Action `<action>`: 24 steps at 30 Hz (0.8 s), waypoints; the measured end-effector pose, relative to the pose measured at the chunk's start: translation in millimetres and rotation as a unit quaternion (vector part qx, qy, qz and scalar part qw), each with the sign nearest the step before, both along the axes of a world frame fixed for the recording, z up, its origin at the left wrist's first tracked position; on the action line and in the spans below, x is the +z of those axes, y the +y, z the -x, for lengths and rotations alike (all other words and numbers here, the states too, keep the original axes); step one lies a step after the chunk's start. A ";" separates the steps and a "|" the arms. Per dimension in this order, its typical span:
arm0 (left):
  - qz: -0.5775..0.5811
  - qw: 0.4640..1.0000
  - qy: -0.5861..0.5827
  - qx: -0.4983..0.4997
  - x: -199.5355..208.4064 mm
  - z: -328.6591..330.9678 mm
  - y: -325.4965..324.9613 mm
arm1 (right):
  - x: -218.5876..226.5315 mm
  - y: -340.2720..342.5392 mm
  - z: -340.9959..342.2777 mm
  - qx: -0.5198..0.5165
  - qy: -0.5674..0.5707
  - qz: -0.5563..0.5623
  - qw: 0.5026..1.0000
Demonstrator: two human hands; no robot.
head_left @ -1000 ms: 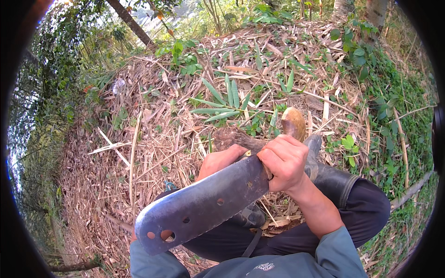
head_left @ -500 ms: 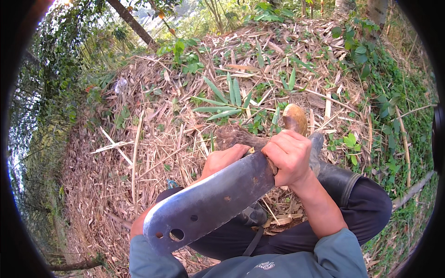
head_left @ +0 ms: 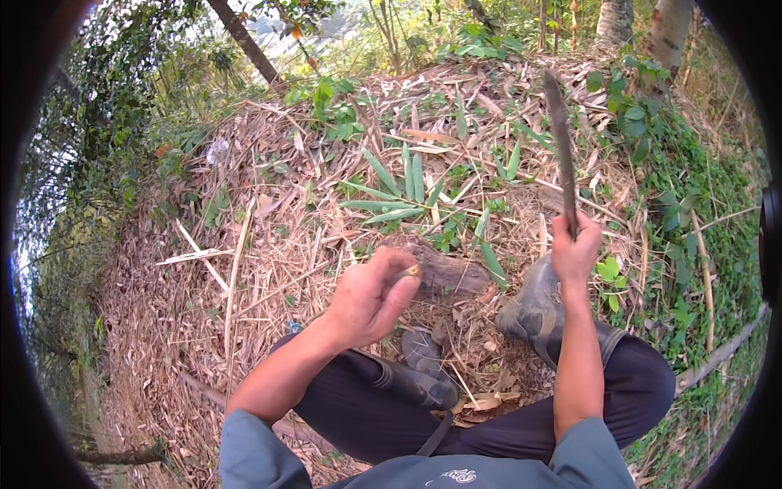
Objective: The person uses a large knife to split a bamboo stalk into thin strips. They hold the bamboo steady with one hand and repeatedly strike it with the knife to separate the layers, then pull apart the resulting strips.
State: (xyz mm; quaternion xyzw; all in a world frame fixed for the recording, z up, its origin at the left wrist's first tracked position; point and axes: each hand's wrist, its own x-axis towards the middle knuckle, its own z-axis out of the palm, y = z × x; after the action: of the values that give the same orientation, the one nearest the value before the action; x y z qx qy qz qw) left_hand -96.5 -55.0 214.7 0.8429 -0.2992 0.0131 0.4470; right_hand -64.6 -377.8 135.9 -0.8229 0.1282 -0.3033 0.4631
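My right hand [head_left: 576,244] is closed round the handle of a machete [head_left: 559,134]. Its dark blade stands nearly edge-on, pointing to the far side. To the left, my left hand [head_left: 371,297] is closed with a small stick between thumb and fingers. Only the yellowish end of this stick [head_left: 414,270] shows; the rest is hidden in the hand. Beyond and right of that hand, a short brown log [head_left: 448,273] lies on the ground between my feet. The blade is apart from both the stick and the log.
My black rubber boots [head_left: 542,306] flank the log, knees bent outward. Dry leaves and split strips [head_left: 238,281] litter the ground. A sprig of long green leaves [head_left: 407,183] lies beyond the log. Vines grow at the right; tree trunks [head_left: 615,23] stand at the back.
The machete has swung from lying broadside across my left forearm to pointing away at the right. My hands have moved apart, the left toward me and the right outward.
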 end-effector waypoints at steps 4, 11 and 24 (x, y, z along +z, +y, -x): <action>0.004 0.996 -0.085 -0.036 -10.5 -9.0 -4.3 | 27.1 59.4 14.4 0.148 -0.117 0.140 0.972; 0.013 0.996 0.084 0.036 -23.6 5.7 -2.8 | 47.4 104.2 32.7 0.283 -0.272 0.191 0.900; 0.006 1.000 0.021 0.010 -20.4 20.2 0.8 | 50.3 119.5 40.4 0.301 -0.289 0.216 0.883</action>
State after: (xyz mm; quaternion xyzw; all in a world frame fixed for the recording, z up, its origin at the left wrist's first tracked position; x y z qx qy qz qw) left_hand -116.7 -54.2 194.2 0.8434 -0.2812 0.0014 0.4579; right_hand -104.9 -258.4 186.2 -0.7771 -0.3340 -0.3940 0.3598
